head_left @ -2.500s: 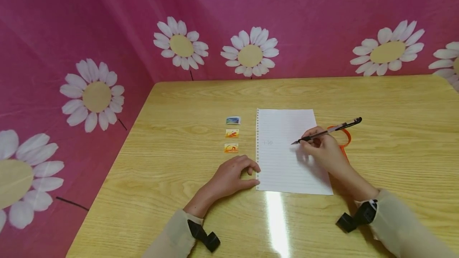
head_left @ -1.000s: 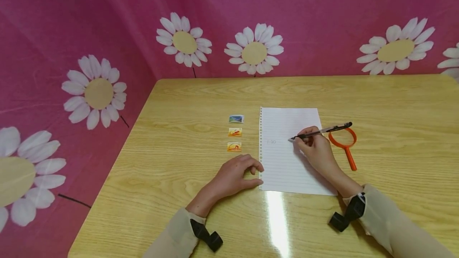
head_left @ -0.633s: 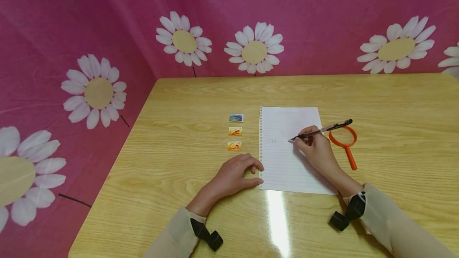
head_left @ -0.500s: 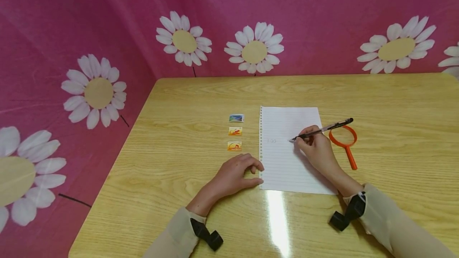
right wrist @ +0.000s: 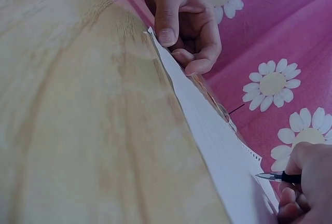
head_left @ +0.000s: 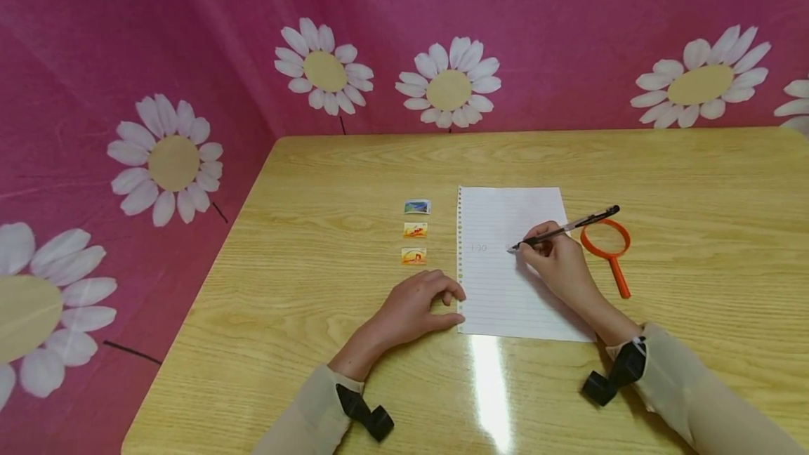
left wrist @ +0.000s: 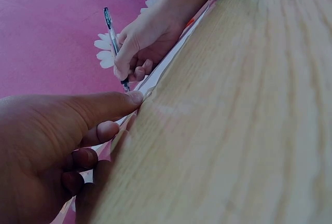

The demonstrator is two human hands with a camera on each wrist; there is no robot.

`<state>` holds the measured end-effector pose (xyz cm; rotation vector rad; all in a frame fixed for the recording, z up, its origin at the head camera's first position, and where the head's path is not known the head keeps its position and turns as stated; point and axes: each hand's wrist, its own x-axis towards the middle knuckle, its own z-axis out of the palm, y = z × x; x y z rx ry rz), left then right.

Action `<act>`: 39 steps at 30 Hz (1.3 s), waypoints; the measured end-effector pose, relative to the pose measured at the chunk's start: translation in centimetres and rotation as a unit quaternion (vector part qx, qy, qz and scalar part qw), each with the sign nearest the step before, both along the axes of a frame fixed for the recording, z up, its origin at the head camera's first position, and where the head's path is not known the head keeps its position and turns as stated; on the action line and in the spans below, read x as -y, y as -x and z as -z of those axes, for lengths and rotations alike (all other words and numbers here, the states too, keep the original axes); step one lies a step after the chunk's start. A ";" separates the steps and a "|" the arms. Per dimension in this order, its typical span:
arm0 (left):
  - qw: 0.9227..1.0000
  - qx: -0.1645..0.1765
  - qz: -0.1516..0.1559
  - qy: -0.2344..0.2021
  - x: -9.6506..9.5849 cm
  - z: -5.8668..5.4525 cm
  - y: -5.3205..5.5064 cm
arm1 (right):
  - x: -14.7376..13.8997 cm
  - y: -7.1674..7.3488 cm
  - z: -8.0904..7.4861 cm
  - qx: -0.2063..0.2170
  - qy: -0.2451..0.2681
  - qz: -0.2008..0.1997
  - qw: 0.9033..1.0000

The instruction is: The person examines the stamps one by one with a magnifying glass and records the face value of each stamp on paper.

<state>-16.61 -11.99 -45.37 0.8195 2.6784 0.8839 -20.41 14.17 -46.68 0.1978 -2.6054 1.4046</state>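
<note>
A black-capped gel pen (head_left: 569, 228) with a clear barrel is pinched between the thumb and fingers of my right hand (head_left: 562, 265). Its tip meets a lined loose-leaf sheet (head_left: 505, 300), punched with holes down the left side. Faint writing that looks like "1-20" (head_left: 478, 248) stands left of the tip, and a small mark shows right at the tip. My left hand (head_left: 413, 306) rests at the sheet's lower left edge, thumb and index fingertip on the margin. In the left wrist view the left thumb (left wrist: 109, 106) lies along the paper's edge, with the other fingers loosely bent.
Three small stamp-like pictures, one blue-green (head_left: 417, 207) and two orange-yellow (head_left: 413, 256), lie in a column left of the sheet. An orange magnifying glass (head_left: 614, 265) lies right of it. A pink cloth with daisies (head_left: 556, 41) hangs behind the wooden table (head_left: 316, 244).
My right hand has shifted left with the pen, uncovering the magnifying glass's handle. A small mark now shows at the pen tip. My left hand has stayed at the sheet's edge.
</note>
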 end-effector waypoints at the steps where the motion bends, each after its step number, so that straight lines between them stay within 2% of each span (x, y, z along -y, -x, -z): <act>1: 1.000 0.000 0.000 0.000 0.0 0.0 0.0 | 0.0 0.0 0.0 -0.001 0.001 0.000 1.000; 8: 1.000 0.002 -0.001 -0.002 0.0 0.0 0.0 | 0.0 -0.1 -0.1 0.007 0.003 0.010 1.000; 12: 1.000 0.006 -0.001 -0.005 0.0 0.1 -0.2 | 0.0 -0.2 -0.3 0.018 0.029 0.032 0.999; 16: 1.000 0.005 -0.002 -0.005 -0.1 0.2 -0.3 | -0.1 -0.3 -0.3 0.018 0.030 0.051 0.998; 22: 1.000 -0.004 -0.001 -0.001 0.0 0.1 -0.1 | -0.1 0.0 -0.1 0.018 0.014 0.050 0.998; 39: 1.000 0.000 -0.001 0.000 0.0 0.0 0.0 | -0.2 0.0 0.0 0.015 0.000 0.034 0.999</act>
